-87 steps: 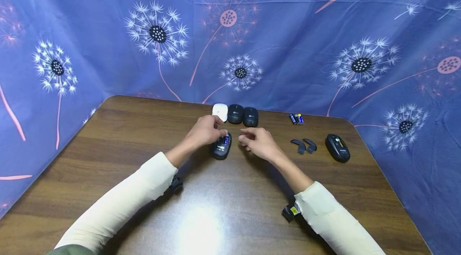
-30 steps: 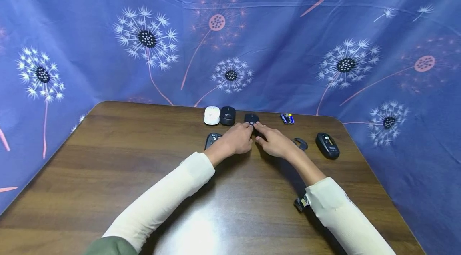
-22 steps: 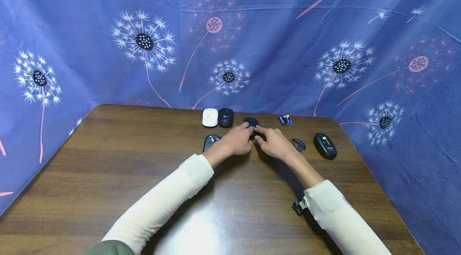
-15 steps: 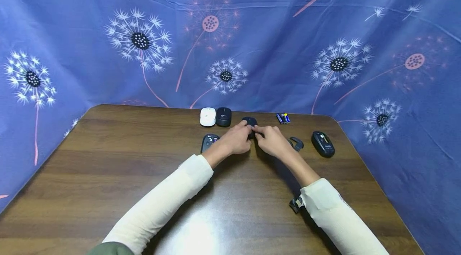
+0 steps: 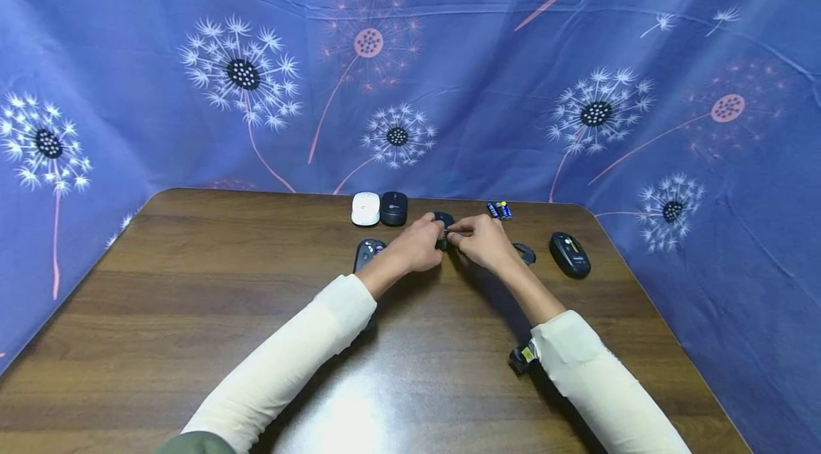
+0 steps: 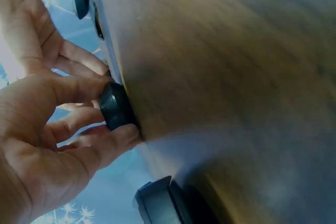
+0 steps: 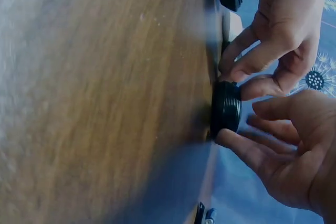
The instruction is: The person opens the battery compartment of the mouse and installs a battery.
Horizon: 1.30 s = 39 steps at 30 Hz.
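Note:
At the back middle of the table, a black computer mouse (image 5: pixel 442 217) lies between both hands. My left hand (image 5: pixel 418 244) grips it from the left; in the left wrist view, the thumb and index finger sit at opposite ends of the mouse (image 6: pixel 116 106). From the right, my right hand (image 5: pixel 482 244) reaches over it with curled fingers. In the right wrist view, the right thumb touches the near end of the mouse (image 7: pixel 226 109), while the index finger is bent over its upper face. The fingers hide much of that face.
A white mouse (image 5: pixel 365 209) and a black mouse (image 5: pixel 393 208) stand left of the hands. Another mouse (image 5: pixel 368 251) lies partly behind the left wrist. To the right are blue batteries (image 5: pixel 499 210), a dark curved cover (image 5: pixel 524 253) and an opened black mouse (image 5: pixel 569 255).
Both hands have moved from the nearer mouse to the rightmost mouse of the back row, now apart from that row and turned. The right fingers have curled in the last half second.

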Each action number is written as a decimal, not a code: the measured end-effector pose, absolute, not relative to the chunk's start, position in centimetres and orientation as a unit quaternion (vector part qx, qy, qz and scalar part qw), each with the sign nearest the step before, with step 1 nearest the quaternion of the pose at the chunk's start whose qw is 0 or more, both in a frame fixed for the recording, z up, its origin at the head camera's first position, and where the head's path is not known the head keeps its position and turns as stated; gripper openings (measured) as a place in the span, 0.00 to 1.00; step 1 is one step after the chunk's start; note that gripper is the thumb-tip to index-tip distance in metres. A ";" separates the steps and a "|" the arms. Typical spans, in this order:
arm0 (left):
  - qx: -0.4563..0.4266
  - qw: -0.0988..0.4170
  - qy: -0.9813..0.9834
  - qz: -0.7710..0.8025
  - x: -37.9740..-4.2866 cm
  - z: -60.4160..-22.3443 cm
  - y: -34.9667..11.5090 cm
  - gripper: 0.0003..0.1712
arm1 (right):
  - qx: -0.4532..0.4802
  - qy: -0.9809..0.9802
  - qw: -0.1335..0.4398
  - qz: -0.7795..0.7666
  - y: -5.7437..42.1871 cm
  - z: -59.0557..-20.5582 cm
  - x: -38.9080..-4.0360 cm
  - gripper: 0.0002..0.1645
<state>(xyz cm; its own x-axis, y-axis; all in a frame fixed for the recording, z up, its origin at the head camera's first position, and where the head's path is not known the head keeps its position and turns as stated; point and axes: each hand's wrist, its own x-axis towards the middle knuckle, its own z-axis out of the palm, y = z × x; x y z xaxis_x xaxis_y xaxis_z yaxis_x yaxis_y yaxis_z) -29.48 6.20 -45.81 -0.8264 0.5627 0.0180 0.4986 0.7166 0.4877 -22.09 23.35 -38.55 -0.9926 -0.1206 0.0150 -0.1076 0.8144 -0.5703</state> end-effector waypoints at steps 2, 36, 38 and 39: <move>0.280 0.070 0.921 0.262 -29.5 -45.8 6.0 0.13 | -0.039 0.949 0.027 -0.310 23.4 -38.5 -22.2 0.27; 0.197 0.043 0.892 0.404 -29.0 -45.3 4.9 0.36 | -0.034 0.931 -0.018 -0.364 23.5 -39.1 -21.7 0.31; 0.201 0.023 0.887 0.416 -29.3 -45.5 4.9 0.33 | -0.044 0.928 -0.038 -0.367 23.5 -39.1 -21.6 0.30; 0.204 0.018 0.882 0.424 -29.1 -45.3 4.8 0.33 | -0.048 0.927 -0.048 -0.368 23.6 -39.1 -21.6 0.30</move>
